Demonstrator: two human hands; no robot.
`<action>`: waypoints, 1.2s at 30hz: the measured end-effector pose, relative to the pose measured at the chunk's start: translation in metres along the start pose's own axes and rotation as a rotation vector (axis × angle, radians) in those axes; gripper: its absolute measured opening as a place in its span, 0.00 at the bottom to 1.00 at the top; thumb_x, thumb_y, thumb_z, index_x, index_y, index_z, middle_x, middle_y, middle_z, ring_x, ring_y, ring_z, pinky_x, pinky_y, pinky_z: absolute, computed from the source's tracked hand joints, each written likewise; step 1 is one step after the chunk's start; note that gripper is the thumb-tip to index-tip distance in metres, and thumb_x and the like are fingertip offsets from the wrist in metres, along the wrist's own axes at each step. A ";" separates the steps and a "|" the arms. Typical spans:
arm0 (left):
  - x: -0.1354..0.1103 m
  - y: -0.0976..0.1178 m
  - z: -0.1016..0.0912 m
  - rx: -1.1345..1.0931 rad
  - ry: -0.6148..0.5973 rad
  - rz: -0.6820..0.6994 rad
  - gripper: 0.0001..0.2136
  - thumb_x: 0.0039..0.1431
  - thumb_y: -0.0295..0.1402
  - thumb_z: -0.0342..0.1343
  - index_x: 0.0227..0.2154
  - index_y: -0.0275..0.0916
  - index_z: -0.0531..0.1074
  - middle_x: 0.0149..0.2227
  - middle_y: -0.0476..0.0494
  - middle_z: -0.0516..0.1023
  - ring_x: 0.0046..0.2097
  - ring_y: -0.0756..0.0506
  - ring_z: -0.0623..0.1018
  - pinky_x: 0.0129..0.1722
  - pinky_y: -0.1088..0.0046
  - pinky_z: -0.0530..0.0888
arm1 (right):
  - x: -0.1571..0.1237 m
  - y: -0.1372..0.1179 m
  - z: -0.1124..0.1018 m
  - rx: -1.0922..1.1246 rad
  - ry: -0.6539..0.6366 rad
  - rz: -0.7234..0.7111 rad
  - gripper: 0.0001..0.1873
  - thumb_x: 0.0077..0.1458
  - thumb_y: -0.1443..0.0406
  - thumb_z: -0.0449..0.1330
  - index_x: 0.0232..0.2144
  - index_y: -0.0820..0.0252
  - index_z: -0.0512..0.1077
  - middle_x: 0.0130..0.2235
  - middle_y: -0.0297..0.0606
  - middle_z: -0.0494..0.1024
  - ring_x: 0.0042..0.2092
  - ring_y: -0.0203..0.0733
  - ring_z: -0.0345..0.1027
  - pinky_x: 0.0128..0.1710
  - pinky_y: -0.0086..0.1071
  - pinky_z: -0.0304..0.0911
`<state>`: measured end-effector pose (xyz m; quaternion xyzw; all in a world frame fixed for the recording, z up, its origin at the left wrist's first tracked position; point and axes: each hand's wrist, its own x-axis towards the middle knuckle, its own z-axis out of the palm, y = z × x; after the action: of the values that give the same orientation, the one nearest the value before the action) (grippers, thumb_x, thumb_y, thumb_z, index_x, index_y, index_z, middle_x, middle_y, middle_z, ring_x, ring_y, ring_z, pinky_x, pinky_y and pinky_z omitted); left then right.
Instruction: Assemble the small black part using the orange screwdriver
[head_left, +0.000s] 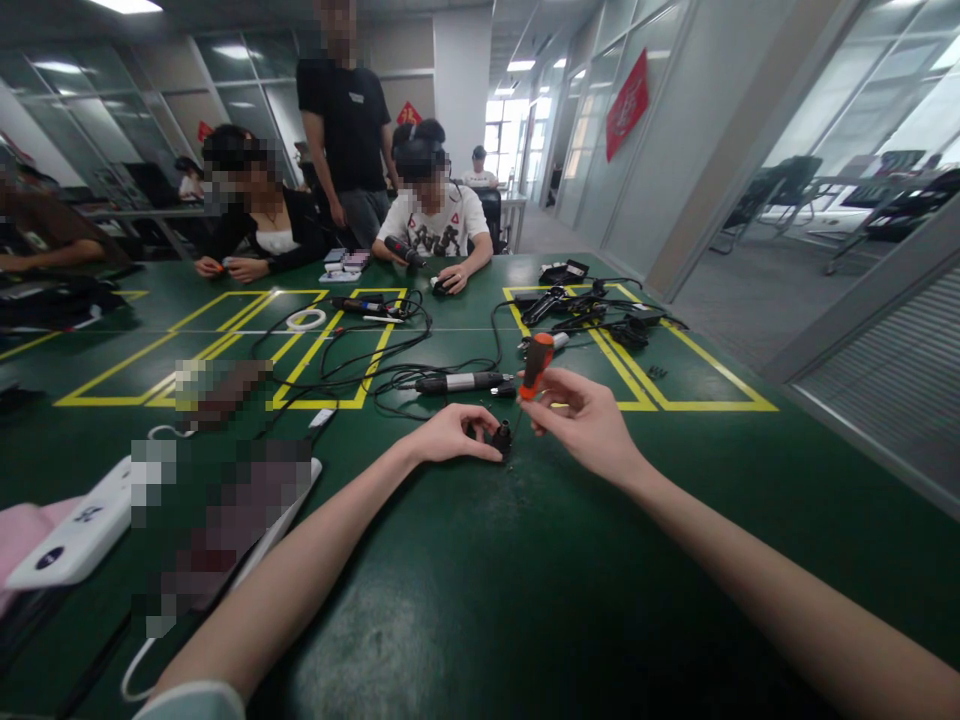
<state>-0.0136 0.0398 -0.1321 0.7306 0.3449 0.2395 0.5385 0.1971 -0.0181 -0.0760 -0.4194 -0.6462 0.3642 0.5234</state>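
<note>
On the green table (465, 560), my left hand (454, 434) pinches a small black part (502, 436) between thumb and fingers; its exact kind is too small to tell. My right hand (589, 420) grips an orange and black screwdriver (536, 367) by the lower handle. The screwdriver stands nearly upright, its thin shaft pointing down beside the black part; I cannot tell if the tip touches it. Behind my hands lies a black and silver cylindrical power tool (461, 383) with a cable.
Black parts and cables (566, 305) lie inside yellow tape outlines at the back right. Tiny dark pieces (658, 372) sit right of them. A white power bank (75, 530) and a blurred phone-like slab are at left. Co-workers sit across the table; one person (349, 130) stands.
</note>
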 end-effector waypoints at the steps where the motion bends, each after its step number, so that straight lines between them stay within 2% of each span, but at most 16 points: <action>1: 0.000 0.000 0.000 -0.002 -0.001 0.000 0.22 0.40 0.40 0.76 0.37 0.35 0.79 0.30 0.51 0.78 0.31 0.51 0.73 0.33 0.74 0.66 | 0.000 0.000 0.000 -0.004 0.000 -0.002 0.22 0.49 0.53 0.72 0.43 0.60 0.79 0.36 0.41 0.81 0.26 0.37 0.69 0.23 0.33 0.72; 8: 0.000 0.000 0.000 -0.014 -0.008 0.010 0.21 0.40 0.39 0.75 0.37 0.35 0.80 0.29 0.51 0.77 0.30 0.51 0.72 0.33 0.74 0.66 | -0.001 -0.002 0.000 0.002 -0.004 0.020 0.23 0.48 0.53 0.73 0.41 0.61 0.80 0.33 0.38 0.80 0.24 0.35 0.67 0.22 0.32 0.70; 13: 0.000 0.000 0.000 -0.019 -0.011 0.015 0.21 0.40 0.38 0.75 0.37 0.35 0.80 0.28 0.52 0.76 0.30 0.51 0.72 0.33 0.74 0.66 | 0.000 -0.002 0.001 0.013 0.021 0.029 0.23 0.44 0.51 0.75 0.36 0.60 0.78 0.30 0.38 0.80 0.25 0.37 0.69 0.22 0.33 0.71; 16: 0.000 0.000 0.000 -0.018 -0.013 0.011 0.21 0.40 0.39 0.76 0.37 0.35 0.80 0.29 0.51 0.77 0.30 0.51 0.72 0.33 0.74 0.67 | 0.000 -0.002 0.001 0.029 0.014 0.029 0.23 0.44 0.51 0.75 0.35 0.60 0.77 0.31 0.39 0.80 0.27 0.38 0.70 0.24 0.34 0.72; 21: 0.001 -0.002 0.000 -0.023 -0.011 0.001 0.23 0.39 0.41 0.76 0.37 0.35 0.80 0.32 0.49 0.78 0.31 0.51 0.73 0.34 0.73 0.67 | -0.001 -0.004 -0.001 -0.009 -0.020 0.008 0.18 0.49 0.54 0.70 0.37 0.60 0.80 0.34 0.40 0.80 0.28 0.38 0.69 0.25 0.36 0.72; 30: 0.000 -0.001 0.000 -0.013 -0.005 -0.011 0.22 0.39 0.40 0.76 0.38 0.35 0.79 0.29 0.50 0.77 0.30 0.51 0.72 0.33 0.74 0.66 | 0.000 -0.001 0.001 0.038 0.013 0.008 0.21 0.46 0.53 0.74 0.36 0.58 0.74 0.33 0.39 0.81 0.30 0.40 0.72 0.26 0.34 0.73; 36: 0.000 -0.001 0.000 -0.014 0.002 -0.001 0.23 0.39 0.41 0.76 0.37 0.35 0.79 0.30 0.50 0.78 0.31 0.51 0.72 0.34 0.74 0.67 | 0.000 -0.002 0.001 0.045 -0.012 0.020 0.17 0.49 0.56 0.71 0.38 0.60 0.78 0.37 0.41 0.81 0.28 0.36 0.68 0.24 0.33 0.71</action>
<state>-0.0135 0.0403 -0.1334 0.7265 0.3440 0.2424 0.5432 0.1956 -0.0191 -0.0747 -0.4119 -0.6365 0.3864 0.5253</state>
